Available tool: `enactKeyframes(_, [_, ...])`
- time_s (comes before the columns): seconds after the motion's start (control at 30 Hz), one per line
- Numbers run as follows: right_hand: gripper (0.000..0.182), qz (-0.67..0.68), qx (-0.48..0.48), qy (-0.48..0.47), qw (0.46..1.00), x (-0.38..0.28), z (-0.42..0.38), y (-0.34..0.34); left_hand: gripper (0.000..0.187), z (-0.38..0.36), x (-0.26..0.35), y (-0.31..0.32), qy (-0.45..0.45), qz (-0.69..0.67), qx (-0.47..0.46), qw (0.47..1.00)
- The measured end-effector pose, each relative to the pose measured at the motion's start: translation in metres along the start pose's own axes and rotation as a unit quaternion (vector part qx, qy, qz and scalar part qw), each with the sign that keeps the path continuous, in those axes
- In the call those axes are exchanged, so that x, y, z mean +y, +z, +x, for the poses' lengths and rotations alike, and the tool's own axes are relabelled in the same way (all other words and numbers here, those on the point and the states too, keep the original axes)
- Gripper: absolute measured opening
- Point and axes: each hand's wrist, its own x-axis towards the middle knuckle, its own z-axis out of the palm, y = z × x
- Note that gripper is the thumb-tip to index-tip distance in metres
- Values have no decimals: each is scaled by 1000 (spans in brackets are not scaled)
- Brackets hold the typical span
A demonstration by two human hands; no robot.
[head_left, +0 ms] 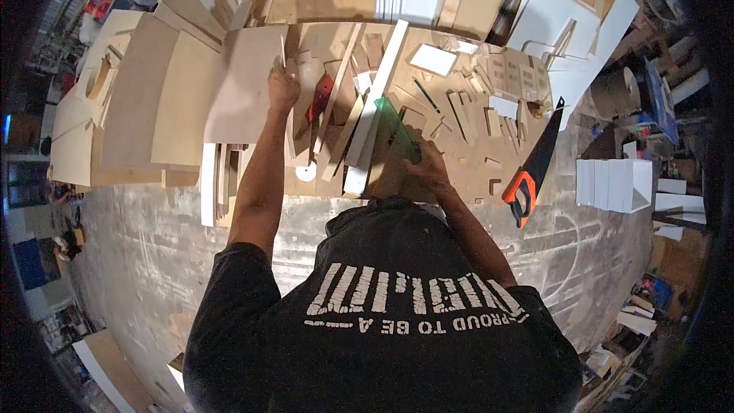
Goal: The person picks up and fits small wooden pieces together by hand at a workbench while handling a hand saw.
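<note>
My left hand (284, 92) is closed around a thin wooden strip (281, 55) at the right edge of a brown plywood sheet (243, 92). My right hand (431, 171) is lower on the workbench, its fingers curled at the near end of a green see-through plastic piece (396, 128); part of the grip is hidden. Between my hands lie a long white-edged board (382, 84), narrow wooden strips (340, 103) and a red object (321, 97) whose kind I cannot make out. A dark green pencil (427, 96) rests beyond my right hand.
A handsaw with an orange and black handle (523, 193) lies at the bench's right edge. Many wood offcuts (462, 116) cover the right half. Large panels (130, 99) stand at left, white sheets (535, 19) at back right. A white stack (613, 183) sits right.
</note>
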Motion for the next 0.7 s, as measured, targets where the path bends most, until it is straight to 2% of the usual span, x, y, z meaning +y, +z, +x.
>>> enactKeyframes(0.03, [76, -11, 6, 7, 1000, -3, 0, 4, 42, -2, 0, 4, 11, 34, 35, 999])
enactKeyframes(0.07, [75, -21, 12, 14, 1000, -6, -1, 7, 49, -5, 0, 8, 19, 132, 74, 988])
enactKeyframes(0.13, [73, -23, 31, 18, 999, -2, -3, 12, 63, -15, 29, 6, 35, 321, 150, 934])
enactKeyframes(0.2, [71, -3, 57, 11, 998, 7, -5, 19, 57, -32, 37, 10, 92, 320, 151, 931])
enactKeyframes(0.23, [70, 4, 55, 42, 998, 8, -5, 20, 54, -42, 42, 13, 121, 318, 152, 928])
enactKeyframes(0.27, [69, 10, 54, 74, 996, 9, -4, 20, 47, -57, 50, 18, 12, 135, -29, 990])
enactKeyframes(0.3, [68, 17, 52, 106, 993, 10, -3, 20, 41, -75, 59, 24, -97, -59, -208, 972])
enactKeyframes(0.37, [68, 4, 54, 46, 997, 7, 3, 19, 28, -117, 62, 48, 77, -35, -131, 988])
enactKeyframes(0.5, [67, -21, 49, -31, 998, 7, 13, 28, 25, -125, 65, 38, -18, -82, -192, 978])
enactKeyframes(0.6, [64, -48, 31, 47, 997, 1, 16, 34, 28, -115, 60, 29, -93, -189, -219, 953])
enactKeyframes(0.7, [56, 61, 8, 84, 995, -13, 11, 25, 33, -117, 72, -3, -151, -328, -257, 896])
